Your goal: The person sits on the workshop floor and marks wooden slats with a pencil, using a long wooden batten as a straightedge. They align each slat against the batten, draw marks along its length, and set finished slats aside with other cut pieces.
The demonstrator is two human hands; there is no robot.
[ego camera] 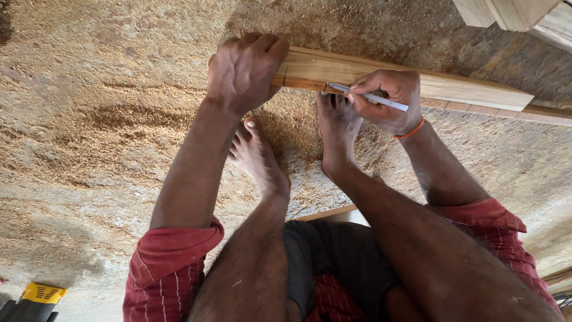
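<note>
Partway, marking a plank [411,80] on the sawdust floor [89,131].
Left hand [245,70] clenched over its end beside one pencilled line; right hand [390,98] pinched a pen [372,98], tip on the edge, mark unfinished.

Sawdust [107,131] is covering most of the concrete floor [506,161], thickest in a band at left. Pale timber offcuts [518,12] are lying at the top right corner, partly out of frame. A yellow-and-black power tool [33,298] is sitting at the bottom left edge, mostly cut off. Two bare feet [256,155] are resting on the sawdust, toes pointing up-frame. Red striped sleeves [173,262] and dark shorts [333,250] are filling the bottom. An orange band [410,132] is sitting on one wrist. A light board edge [333,213] is showing between the legs.
</note>
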